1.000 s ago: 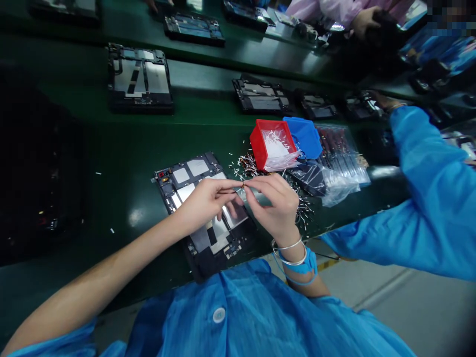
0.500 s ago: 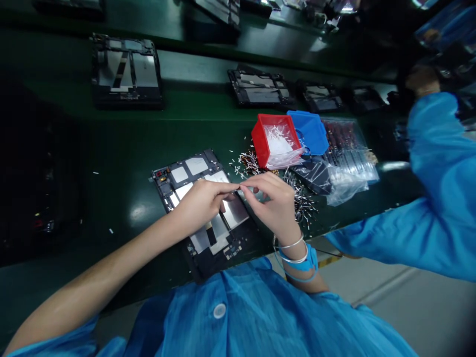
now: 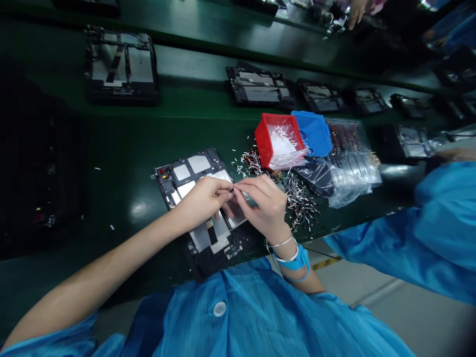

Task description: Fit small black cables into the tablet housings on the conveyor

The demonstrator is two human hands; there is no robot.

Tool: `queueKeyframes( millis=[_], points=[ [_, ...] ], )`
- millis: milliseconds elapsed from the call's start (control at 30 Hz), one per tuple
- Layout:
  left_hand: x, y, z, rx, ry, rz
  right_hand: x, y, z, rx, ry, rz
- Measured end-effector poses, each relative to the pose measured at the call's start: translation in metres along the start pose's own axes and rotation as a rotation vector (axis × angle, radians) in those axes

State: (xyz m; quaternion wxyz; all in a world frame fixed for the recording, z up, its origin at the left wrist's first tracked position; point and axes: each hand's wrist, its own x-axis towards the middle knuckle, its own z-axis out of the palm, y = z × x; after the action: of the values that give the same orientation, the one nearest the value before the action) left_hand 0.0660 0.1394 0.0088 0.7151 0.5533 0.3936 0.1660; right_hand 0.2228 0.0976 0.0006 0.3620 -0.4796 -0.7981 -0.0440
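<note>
An opened tablet [image 3: 201, 238] with silver plates and a black frame lies tilted on the green bench in front of me. Above its middle, my left hand [image 3: 206, 201] is closed, thumb and fingers pinched together. My right hand [image 3: 262, 203] meets it there, its thumb and forefinger pinched at the left fingertips. What the fingertips hold is too small to make out. A heap of small wired parts with white ends [image 3: 299, 201] lies just right of my right hand, and more are scattered by the tablet's upper right edge.
Behind the heap stand a red bin [image 3: 263, 141] of white bits and a blue bin [image 3: 316, 134]. Plastic bags [image 3: 351, 173] of parts lie beside them. More opened tablets [image 3: 121, 64] line the raised strip behind. At right, a co-worker's blue sleeve [image 3: 439, 223] reaches over the bench.
My hands have come closer together and shifted slightly left, with the left forefinger now bent instead of straight. The co-worker's arm at right has lowered towards the bench.
</note>
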Motion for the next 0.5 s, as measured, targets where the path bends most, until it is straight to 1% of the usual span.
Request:
queueKeyframes(
  millis=[167,233,267,300,367,433,500],
  points=[
    [-0.001,-0.002,0.000,0.052,0.022,0.036,0.001,-0.006,0.001,0.008,-0.020,0.020],
    [-0.001,-0.002,0.000,0.039,0.015,0.017,0.003,-0.003,-0.002,-0.010,-0.014,0.021],
    [0.000,-0.001,-0.001,0.012,0.013,-0.009,0.006,0.002,-0.004,-0.035,0.009,0.028],
    [0.000,0.000,-0.001,-0.020,0.014,-0.038,0.009,0.011,-0.007,-0.077,0.047,0.049],
    [-0.001,0.003,-0.002,-0.083,0.032,-0.090,0.016,0.038,-0.015,-0.203,0.151,0.143],
    [-0.001,0.007,-0.004,-0.123,0.043,-0.114,0.023,0.068,-0.023,-0.332,0.221,0.296],
    [-0.001,0.009,-0.005,-0.150,0.032,-0.112,0.027,0.089,-0.028,-0.398,0.164,0.349]
  ],
)
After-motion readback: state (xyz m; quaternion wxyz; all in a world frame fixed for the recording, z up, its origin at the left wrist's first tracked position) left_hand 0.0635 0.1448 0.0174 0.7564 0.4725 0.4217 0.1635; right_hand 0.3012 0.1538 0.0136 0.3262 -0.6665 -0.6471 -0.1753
